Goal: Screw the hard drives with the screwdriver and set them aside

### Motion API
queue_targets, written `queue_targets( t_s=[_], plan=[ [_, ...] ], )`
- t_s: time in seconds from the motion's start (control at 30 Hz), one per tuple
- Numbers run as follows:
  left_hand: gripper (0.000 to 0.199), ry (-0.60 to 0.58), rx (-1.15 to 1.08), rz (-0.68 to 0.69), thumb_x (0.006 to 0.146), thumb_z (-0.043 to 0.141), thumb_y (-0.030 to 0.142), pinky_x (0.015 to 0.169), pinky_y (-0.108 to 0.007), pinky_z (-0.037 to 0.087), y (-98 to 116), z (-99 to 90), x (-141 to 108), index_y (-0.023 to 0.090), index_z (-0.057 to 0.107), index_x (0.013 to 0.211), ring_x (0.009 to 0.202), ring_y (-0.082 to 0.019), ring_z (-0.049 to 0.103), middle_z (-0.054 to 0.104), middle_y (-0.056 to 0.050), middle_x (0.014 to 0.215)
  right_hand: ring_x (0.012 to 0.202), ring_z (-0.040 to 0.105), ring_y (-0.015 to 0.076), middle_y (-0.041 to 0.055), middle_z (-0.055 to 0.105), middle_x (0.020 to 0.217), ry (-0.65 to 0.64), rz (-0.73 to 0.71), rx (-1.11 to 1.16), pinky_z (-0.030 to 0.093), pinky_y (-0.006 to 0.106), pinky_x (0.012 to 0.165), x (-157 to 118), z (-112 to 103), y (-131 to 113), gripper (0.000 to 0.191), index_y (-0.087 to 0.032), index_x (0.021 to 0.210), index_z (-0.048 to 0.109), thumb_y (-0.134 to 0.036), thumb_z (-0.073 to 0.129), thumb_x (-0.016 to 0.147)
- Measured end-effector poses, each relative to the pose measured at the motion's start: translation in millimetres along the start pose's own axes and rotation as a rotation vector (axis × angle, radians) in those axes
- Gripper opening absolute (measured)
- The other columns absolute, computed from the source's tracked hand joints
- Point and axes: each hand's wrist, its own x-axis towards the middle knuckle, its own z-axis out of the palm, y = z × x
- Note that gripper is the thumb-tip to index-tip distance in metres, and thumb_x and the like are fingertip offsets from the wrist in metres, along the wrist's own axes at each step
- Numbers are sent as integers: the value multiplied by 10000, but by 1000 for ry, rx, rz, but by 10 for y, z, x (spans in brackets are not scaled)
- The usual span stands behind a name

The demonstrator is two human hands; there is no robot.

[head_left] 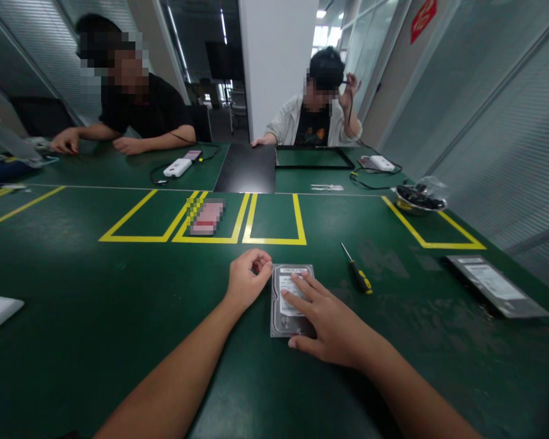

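Note:
A hard disk drive (286, 317), silver with a white label, lies flat on the green table. My right hand (327, 314) rests across its right side, fingers spread over the label and thumb by the lower edge. At the drive's upper left corner is my left hand (249, 277), its fingers curled together with the tips against or just beside the edge. Whatever those fingers may pinch is too small to make out. To the right of the drive lies a screwdriver (359, 274) with a black and yellow handle, its tip pointing away from me.
Yellow tape (274, 240) marks boxes on the table, and a pink phone-like object (207, 217) lies in one. At right are a flat silver device (494, 283) and a metal bowl (418, 201) of dark parts. Two people sit opposite; one touches a black panel (247, 167).

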Motion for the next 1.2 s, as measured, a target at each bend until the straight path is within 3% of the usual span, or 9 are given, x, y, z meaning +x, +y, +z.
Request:
queue_targets(
  t_s=[0.23, 0.37, 0.43, 0.5, 0.6, 0.77, 1.07, 1.2],
  plan=[
    [94, -59, -2, 60, 763, 558, 115, 603, -227, 452, 1, 16, 3, 160, 634, 796, 629, -111, 558, 613, 5, 716, 1404, 244, 412, 122, 285, 1560, 47, -3, -79, 237, 614, 1087, -18, -17, -45, 795, -282, 1438, 397, -554, 667, 741],
    [73, -63, 3, 47, 787, 563, 150, 606, -229, 453, -9, 39, 24, 161, 635, 795, 623, -115, 558, 617, 1, 710, 1244, 440, 349, 113, 523, 1379, 150, 21, -67, 352, 521, 995, 39, -37, -16, 526, -260, 1253, 583, -570, 564, 828],
    [79, -69, 9, 19, 813, 559, 184, 600, -229, 447, -20, 44, 34, 161, 634, 802, 617, -116, 556, 626, -1, 710, 1073, 532, 289, 115, 632, 1162, 266, 168, -105, 404, 451, 904, 62, -46, 52, 379, -214, 1070, 654, -504, 475, 904],
    [94, -67, 8, -12, 834, 553, 211, 597, -227, 442, -33, 43, 41, 160, 630, 816, 616, -116, 558, 636, -4, 721, 965, 548, 266, 120, 638, 1032, 398, 380, -217, 416, 419, 833, 62, -66, 157, 326, -192, 980, 652, -431, 436, 931],
    [97, -57, -7, -41, 845, 547, 223, 595, -224, 443, -48, 35, 44, 161, 620, 827, 619, -115, 565, 641, -4, 730, 956, 533, 297, 141, 591, 1083, 483, 622, -429, 413, 406, 747, 20, -121, 345, 274, -201, 1063, 612, -383, 491, 898],
    [65, -55, -4, -34, 811, 566, 183, 588, -219, 442, -49, 21, 52, 160, 626, 807, 611, -110, 560, 629, 2, 714, 913, 546, 306, 160, 558, 1051, 417, 806, -527, 408, 357, 636, -43, -183, 562, 290, -183, 1074, 546, -381, 519, 864],
    [128, -87, 26, 7, 827, 583, 223, 615, -241, 464, -121, 33, 53, 171, 694, 862, 645, -128, 585, 679, -24, 785, 827, 630, 293, 147, 568, 992, 209, 921, -269, 453, 406, 654, -7, -181, 661, 281, -178, 1144, 460, -311, 366, 915],
    [146, -86, 7, -22, 845, 585, 256, 638, -248, 481, -141, 41, 61, 174, 699, 883, 660, -137, 609, 701, -23, 793, 788, 626, 252, 129, 548, 1010, 315, 865, -209, 441, 380, 687, 20, -150, 676, 326, -204, 1222, 439, -331, 337, 940]
  ],
)
